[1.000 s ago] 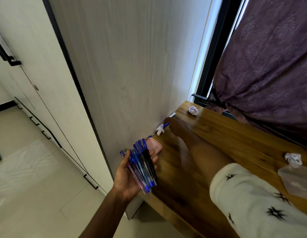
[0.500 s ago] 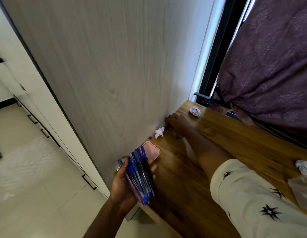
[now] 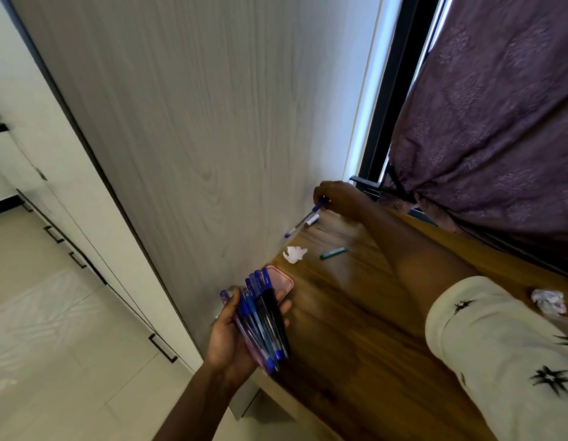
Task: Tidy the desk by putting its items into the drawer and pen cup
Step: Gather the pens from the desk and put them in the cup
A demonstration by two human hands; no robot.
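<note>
Risen off the brown wooden surface (image 3: 355,313) since the earlier frame: right hand (image 3: 336,198), pinching a clear blue-tipped pen (image 3: 296,226) beside the wall. Left hand (image 3: 227,338) grips a fanned bundle of blue and black pens (image 3: 265,323); adding another pen could make the fan slip and spill. Pen cup and drawer: not in view; pink rounded case (image 3: 284,283) at the surface's edge, contents cannot be told.

This is looking like a room in a home, probably a bedroom or study. A purple patterned curtain (image 3: 499,122) is hanging tied back beside a black window frame (image 3: 394,90). A wooden desk (image 3: 355,329) is standing against a pale wood-grain panel (image 3: 212,122), and white cupboard doors (image 3: 53,154) with black handles (image 3: 163,348) are lining a tiled floor (image 3: 53,345).
</note>
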